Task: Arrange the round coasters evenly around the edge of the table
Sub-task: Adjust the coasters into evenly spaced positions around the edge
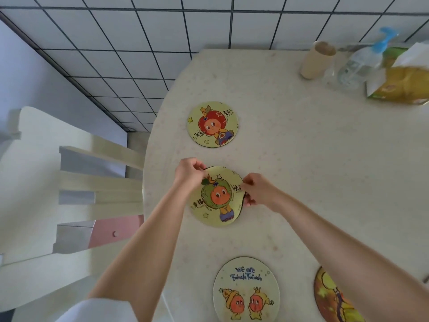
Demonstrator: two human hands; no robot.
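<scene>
Both hands hold a round yellow coaster with a green-hooded character (217, 198) just over the cream table (301, 173), near its left edge. My left hand (189, 171) pinches its upper left rim. My right hand (254, 189) grips its right rim. A coaster with a red-haired character (212, 124) lies flat farther along the edge. Nearer to me lies a pale coaster reading "we are" (246, 290). An orange-yellow coaster (332, 298) lies at the bottom right, partly hidden by my right forearm.
At the table's far right stand a beige cup (316, 60), a clear spray bottle with a blue head (362, 62) and a yellow tissue pack (404, 82). A cream chair with a pink seat (97, 189) stands against the table's left edge.
</scene>
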